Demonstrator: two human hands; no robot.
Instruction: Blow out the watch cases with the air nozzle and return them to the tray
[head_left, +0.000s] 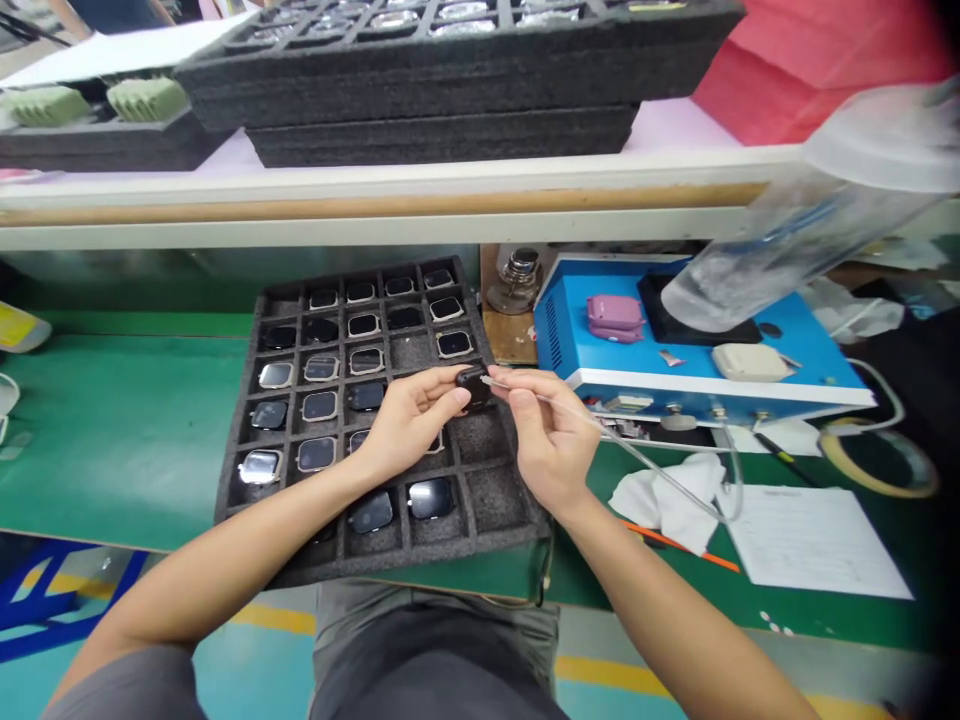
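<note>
Over the right part of a dark foam tray (495,500), my left hand (409,415) pinches a small black watch body (474,386). My right hand (551,430) is closed on the tip of a thin clear tube (637,455), which touches or nearly touches the right side of the black watch body. The tube runs right toward a blue box. Beneath my hands, the tray's compartments hold several square watch faces (316,453), some silver-rimmed, some black. A few compartments at its right side hold nothing.
Behind the tray runs a shelf edge (375,230) bearing stacked foam trays (450,90). At right stand the blue box (675,385) with pink watch cases (615,317), a clear plastic cylinder (780,240), white cloth (675,495), a paper sheet (821,540) and a tape roll (877,460).
</note>
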